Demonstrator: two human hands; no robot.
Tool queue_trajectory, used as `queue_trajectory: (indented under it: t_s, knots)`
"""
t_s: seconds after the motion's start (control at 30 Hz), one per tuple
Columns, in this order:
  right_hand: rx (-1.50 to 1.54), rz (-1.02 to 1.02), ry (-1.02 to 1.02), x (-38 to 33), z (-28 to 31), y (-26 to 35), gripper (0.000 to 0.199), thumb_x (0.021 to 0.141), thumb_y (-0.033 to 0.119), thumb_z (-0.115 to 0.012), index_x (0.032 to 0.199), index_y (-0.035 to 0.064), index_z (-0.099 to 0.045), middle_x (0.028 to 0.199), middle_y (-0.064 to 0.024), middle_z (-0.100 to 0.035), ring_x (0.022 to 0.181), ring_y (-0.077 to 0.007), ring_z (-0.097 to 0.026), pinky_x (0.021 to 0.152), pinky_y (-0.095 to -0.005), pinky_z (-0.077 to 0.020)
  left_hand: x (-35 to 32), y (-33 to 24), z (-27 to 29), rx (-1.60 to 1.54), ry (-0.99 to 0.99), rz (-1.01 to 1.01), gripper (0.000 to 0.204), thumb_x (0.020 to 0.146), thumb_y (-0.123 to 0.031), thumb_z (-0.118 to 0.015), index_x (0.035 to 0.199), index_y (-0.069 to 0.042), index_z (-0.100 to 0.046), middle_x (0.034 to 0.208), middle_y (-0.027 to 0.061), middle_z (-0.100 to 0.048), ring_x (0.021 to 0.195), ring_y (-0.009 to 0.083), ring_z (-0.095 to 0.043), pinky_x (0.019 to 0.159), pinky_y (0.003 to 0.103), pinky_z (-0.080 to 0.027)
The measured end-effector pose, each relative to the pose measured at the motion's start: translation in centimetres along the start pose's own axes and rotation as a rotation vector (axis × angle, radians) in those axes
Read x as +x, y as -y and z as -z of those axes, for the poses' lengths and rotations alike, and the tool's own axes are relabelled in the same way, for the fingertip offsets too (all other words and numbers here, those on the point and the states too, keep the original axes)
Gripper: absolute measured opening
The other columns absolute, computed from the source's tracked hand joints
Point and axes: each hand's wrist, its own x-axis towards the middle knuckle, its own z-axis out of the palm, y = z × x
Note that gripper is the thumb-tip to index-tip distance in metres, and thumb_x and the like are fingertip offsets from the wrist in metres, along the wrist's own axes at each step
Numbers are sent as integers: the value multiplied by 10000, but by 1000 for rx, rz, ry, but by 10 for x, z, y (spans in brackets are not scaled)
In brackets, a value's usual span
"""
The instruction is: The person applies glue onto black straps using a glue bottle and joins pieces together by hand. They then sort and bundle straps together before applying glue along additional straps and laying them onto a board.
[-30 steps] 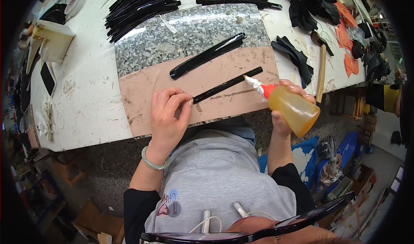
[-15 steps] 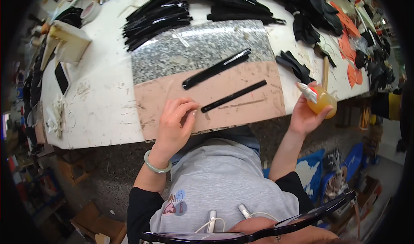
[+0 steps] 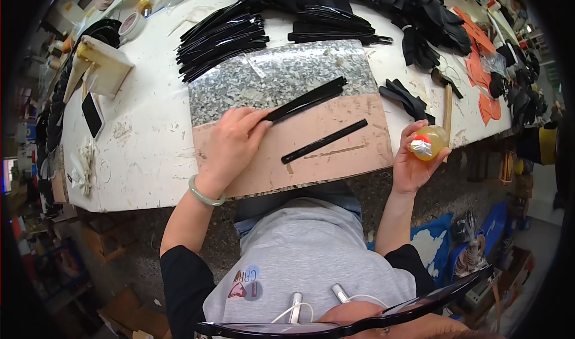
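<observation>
My left hand [image 3: 235,144] reaches over the pink sheet [image 3: 359,144], with thumb and forefinger closed at the near end of a small stack of glossy black strips [image 3: 311,98]. A single narrow black strip [image 3: 326,141] lies apart, nearer to me and slanting up to the right. Off the sheet's right edge, my right hand [image 3: 413,165] is wrapped around a squeeze bottle [image 3: 439,140] of yellowish liquid. Its red collar and whitish, crusted nozzle face toward me.
Under the pink sheet lies a speckled stone slab [image 3: 281,69]. Heaps of black strips [image 3: 221,39] lie beyond it. On the left are a phone [image 3: 92,115] and a cream block [image 3: 109,72]. A wooden-handled hammer [image 3: 448,108] and orange pieces [image 3: 479,69] lie right.
My left hand has moved away from me, from over the bare sheet to the end of the strip stack. The bottle has turned, its nozzle swinging toward me, and moved slightly left.
</observation>
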Motion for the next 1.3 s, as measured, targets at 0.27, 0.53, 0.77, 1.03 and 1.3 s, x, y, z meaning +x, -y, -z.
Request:
queue_trajectory:
  t_s: [0.27, 0.53, 0.77, 1.03, 1.3]
  knots:
    - [-10, 22, 38, -9, -7, 14, 712, 719, 202, -820, 1270, 24, -405, 1257, -103, -443, 1230, -244, -415, 1047, -422, -422, 4, -11, -1, -31, -145, -15, 120, 779, 13, -682, 896, -11, -670, 867, 98, -658, 754, 251, -592, 689, 335, -481]
    - [-106, -54, 157, -21, -21, 21, 826, 688, 347, -830, 1307, 28, -386, 1272, -78, -432, 1232, -208, -416, 1025, -437, -448, -16, -56, -26, -105, -102, -413, 250, 710, 31, -654, 959, 20, -643, 862, 120, -628, 730, 251, -598, 656, 323, -493]
    - [-1080, 279, 179, -57, -19, 6, 876, 683, 397, -831, 1354, 93, -357, 1253, -129, -465, 1127, -299, -507, 936, -430, -466, -57, -75, -48, -62, 152, -354, 276, 709, 19, -699, 979, 5, -642, 979, 103, -606, 816, 237, -581, 683, 320, -492]
    - [-1343, 251, 290, -71, 2, -29, 838, 646, 272, -882, 1271, 168, -332, 1157, -104, -524, 1062, -298, -579, 922, -483, -498, -68, -71, -49, -193, -25, -138, 240, 719, 63, -676, 949, 9, -637, 1012, 132, -605, 845, 272, -571, 739, 340, -483]
    - [-1464, 201, 417, -69, 7, -33, 830, 635, 266, -887, 1260, 152, -353, 1141, -99, -534, 1063, -309, -575, 920, -482, -496, -70, -76, -56, -225, -39, -74, 220, 697, 49, -682, 905, -11, -636, 985, 104, -603, 843, 261, -555, 725, 335, -470]
